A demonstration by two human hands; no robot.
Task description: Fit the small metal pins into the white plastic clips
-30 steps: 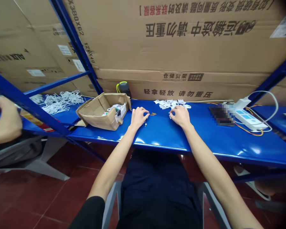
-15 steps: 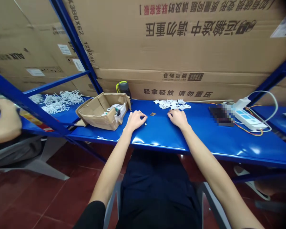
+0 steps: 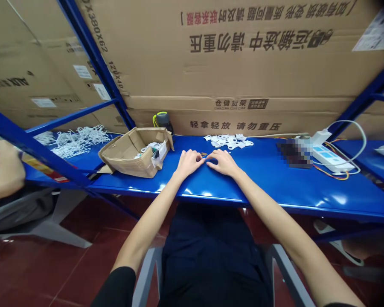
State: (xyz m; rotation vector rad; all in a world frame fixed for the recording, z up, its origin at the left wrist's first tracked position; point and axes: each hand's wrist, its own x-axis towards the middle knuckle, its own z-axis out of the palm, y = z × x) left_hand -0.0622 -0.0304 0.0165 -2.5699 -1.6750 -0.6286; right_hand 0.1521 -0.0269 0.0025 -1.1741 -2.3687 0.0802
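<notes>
My left hand (image 3: 188,164) and my right hand (image 3: 222,163) lie on the blue steel shelf (image 3: 275,189), their fingertips nearly meeting. Just beyond the fingertips sits a small cluster of brass-coloured parts (image 3: 204,153). Whether either hand pinches a tiny part is hidden. Farther back, a few hand-widths from my right hand, lies a heap of white plastic pieces (image 3: 227,142). An open cardboard box (image 3: 128,157) holding white parts stands to the left of my left hand.
Hanks of white cord (image 3: 77,143) lie at the left, behind a blue upright (image 3: 41,149). A bottle (image 3: 163,122), a pixelated object (image 3: 291,153), and a power strip (image 3: 333,158) with wires occupy the shelf. A co-worker's hand (image 3: 1,164) shows far left. Flattened cartons line the back.
Both hands have slid inward and now nearly meet at the middle. The small metal piece by my left hand no longer shows. The view has shifted slightly.
</notes>
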